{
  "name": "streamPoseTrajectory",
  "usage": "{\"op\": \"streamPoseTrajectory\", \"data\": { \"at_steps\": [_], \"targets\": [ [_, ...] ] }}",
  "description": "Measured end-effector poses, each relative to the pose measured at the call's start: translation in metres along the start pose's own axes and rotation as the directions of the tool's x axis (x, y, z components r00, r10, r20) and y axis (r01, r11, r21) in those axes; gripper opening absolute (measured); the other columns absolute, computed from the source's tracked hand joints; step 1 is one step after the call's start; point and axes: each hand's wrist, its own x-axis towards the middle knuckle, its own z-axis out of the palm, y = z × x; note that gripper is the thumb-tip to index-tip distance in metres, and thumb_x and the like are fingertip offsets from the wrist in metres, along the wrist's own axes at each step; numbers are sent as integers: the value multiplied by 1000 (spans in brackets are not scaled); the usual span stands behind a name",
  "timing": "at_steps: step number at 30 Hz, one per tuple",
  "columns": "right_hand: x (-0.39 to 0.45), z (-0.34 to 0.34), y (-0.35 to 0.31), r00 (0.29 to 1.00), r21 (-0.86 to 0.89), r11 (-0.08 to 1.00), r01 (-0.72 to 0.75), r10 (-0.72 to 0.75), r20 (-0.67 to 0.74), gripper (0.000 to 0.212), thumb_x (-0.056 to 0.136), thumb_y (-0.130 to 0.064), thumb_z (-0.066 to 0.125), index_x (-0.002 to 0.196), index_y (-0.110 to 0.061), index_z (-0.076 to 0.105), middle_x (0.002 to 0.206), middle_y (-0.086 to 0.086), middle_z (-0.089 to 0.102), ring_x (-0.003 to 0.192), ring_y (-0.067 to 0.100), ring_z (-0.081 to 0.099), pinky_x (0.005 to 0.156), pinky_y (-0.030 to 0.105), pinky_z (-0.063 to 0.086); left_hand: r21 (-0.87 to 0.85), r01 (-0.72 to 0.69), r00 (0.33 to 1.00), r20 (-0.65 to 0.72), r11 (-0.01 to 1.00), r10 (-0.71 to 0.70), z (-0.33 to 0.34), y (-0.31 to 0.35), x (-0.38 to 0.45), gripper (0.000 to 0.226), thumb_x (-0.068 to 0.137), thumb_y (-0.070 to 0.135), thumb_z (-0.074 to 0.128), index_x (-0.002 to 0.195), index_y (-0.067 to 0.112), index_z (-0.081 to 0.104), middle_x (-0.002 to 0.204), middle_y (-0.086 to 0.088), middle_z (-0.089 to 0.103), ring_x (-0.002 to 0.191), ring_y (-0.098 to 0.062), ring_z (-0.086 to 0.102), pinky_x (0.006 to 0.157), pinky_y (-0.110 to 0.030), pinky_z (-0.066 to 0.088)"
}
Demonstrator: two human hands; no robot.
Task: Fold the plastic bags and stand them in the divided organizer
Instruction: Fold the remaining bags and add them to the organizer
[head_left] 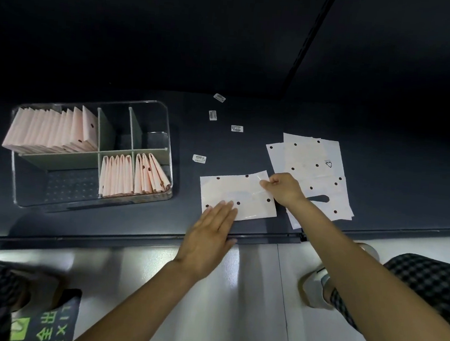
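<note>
Spanning the whole width of the view, a dark bench carries everything. On its left stands a clear divided organizer with grey-green partitions. Its far-left compartment holds a long row of folded pink bags standing on edge; two near-right compartments hold shorter rows; the near-left and the two far-right compartments show no bags. Well to the right lies a loose stack of flat bags, pale with dark dots, overlapping and fanned, a handle slot showing at the near edge. Between organizer and stack, near the bench's front edge, lies a single bag, spread flat. The left hand rests palm-down on its near-left part, fingers straight and together, pressing it. The right hand has its fingers curled at the bag's right edge, grip pinching a clear strip or flap there; exactly which cannot be told. Four small barcode stickers lie scattered on the bench beyond the bag.
</note>
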Motion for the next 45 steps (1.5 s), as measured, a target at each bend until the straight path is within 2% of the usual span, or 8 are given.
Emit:
{"op": "streamPoseTrajectory", "data": {
  "at_steps": [7, 10, 13, 21, 26, 31, 38, 45],
  "targets": [
    [-5, 3, 4, 994, -53, 998, 25, -30, -107, 18, 90, -23, 58, 84, -6, 59, 80, 10, 58, 81, 24, 50, 67, 27, 36, 226, -18, 967, 251, 974, -41, 18, -9, -14, 79, 95, 60, 15, 140, 12, -29, 150, -5, -33, 133, -21, -37, 111, -35, -23],
    [-27, 7, 15, 874, -287, 908, 306, -387, -292, 22, 88, -18, 62, 106, -6, 61, 99, 12, 60, 95, 28, 54, 76, 32, 44, 249, -14, 967, 248, 969, -50, 19, -10, -13, 81, 93, 63, 15, 140, 14, -28, 150, -9, -32, 137, -26, -33, 113, -38, -21],
    [-49, 9, 27, 640, -407, 589, 698, -768, -13, 18, 76, -17, 76, 90, -8, 69, 93, 8, 65, 85, 28, 61, 76, 31, 51, 253, -12, 961, 269, 968, -58, 17, -12, -11, 79, 93, 64, 15, 141, 18, -28, 151, -13, -30, 139, -28, -29, 112, -39, -21],
    [-49, 4, 50, 469, -558, 328, 762, -874, 126, 32, 58, 1, 83, 88, -6, 74, 89, 8, 70, 78, 22, 68, 62, 27, 58, 90, 69, 983, 161, 994, -83, 4, -19, 1, 70, 93, 60, 33, 149, 22, 19, 159, -3, 7, 144, -19, 10, 114, -33, 15],
    [-45, 4, 47, 535, -551, 392, 737, -836, 120, 38, 57, 10, 77, 92, -4, 73, 92, 9, 70, 81, 25, 68, 67, 34, 58, 11, 92, 994, 50, 996, -92, -7, -31, 18, 59, 91, 47, 53, 139, 15, 42, 140, -1, 42, 125, -22, 39, 99, -33, 31],
    [-40, -2, 46, 811, -121, 803, 583, -583, 38, 14, 89, -8, 58, 96, -13, 69, 97, 0, 66, 103, 11, 51, 90, 26, 42, -54, 135, 987, -77, 989, -139, -16, -45, 25, 28, 88, 27, 63, 114, 16, 66, 114, -1, 64, 105, -26, 56, 86, -34, 38],
    [-34, -3, 43, 976, 208, 957, 201, -214, 39, 10, 85, -18, 68, 86, -19, 58, 88, 5, 62, 83, 13, 54, 72, 18, 39, -404, 364, 911, -33, 839, -411, -22, -49, 30, 15, 90, 25, 62, 98, 16, 71, 83, -9, 71, 81, -31, 63, 64, -30, 40],
    [-22, 7, 32, 999, 179, 984, 12, -4, -47, 13, 84, -20, 69, 88, -10, 62, 80, 1, 61, 82, 17, 55, 75, 22, 37, -391, 405, 834, -212, 826, -509, -25, -29, 36, 38, 88, 8, 60, 125, 7, 52, 112, -12, 61, 103, -32, 54, 87, -39, 43]
  ]
}}
